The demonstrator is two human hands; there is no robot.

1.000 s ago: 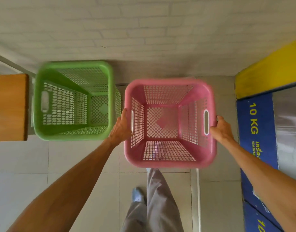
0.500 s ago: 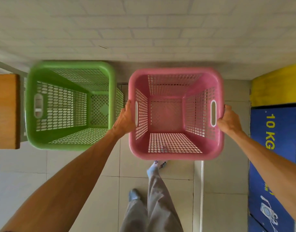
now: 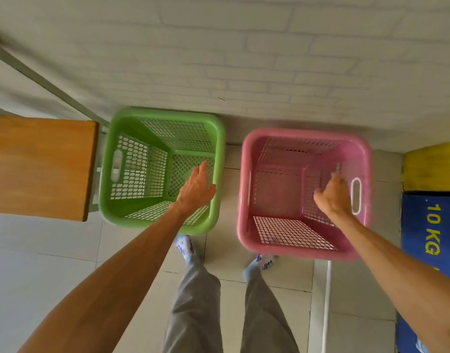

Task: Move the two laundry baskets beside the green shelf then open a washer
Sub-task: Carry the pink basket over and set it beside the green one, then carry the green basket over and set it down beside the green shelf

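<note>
A green laundry basket [image 3: 220, 154] and a pink laundry basket [image 3: 247, 159] stand side by side on the tiled floor against the white brick wall, both empty. The green one is right beside a wooden shelf board [image 3: 40, 166] on a pale green frame. My left hand [image 3: 197, 188] hovers above the green basket's right side, fingers spread and holding nothing. Over the pink basket, near its right handle slot, my right hand [image 3: 332, 196] hangs loosely curled with nothing in it. A blue and yellow washer front [image 3: 432, 225] marked 10 KG is at the right edge.
My legs in grey trousers and socks [image 3: 184, 247] stand just in front of the baskets. A white strip [image 3: 327, 301] runs along the floor by the washer. A metal frame bar [image 3: 48, 82] slants along the wall at upper left.
Both hands held the pink basket by its sides before; it now rests on the floor next to the green one. Both hands have let go and lifted off.
</note>
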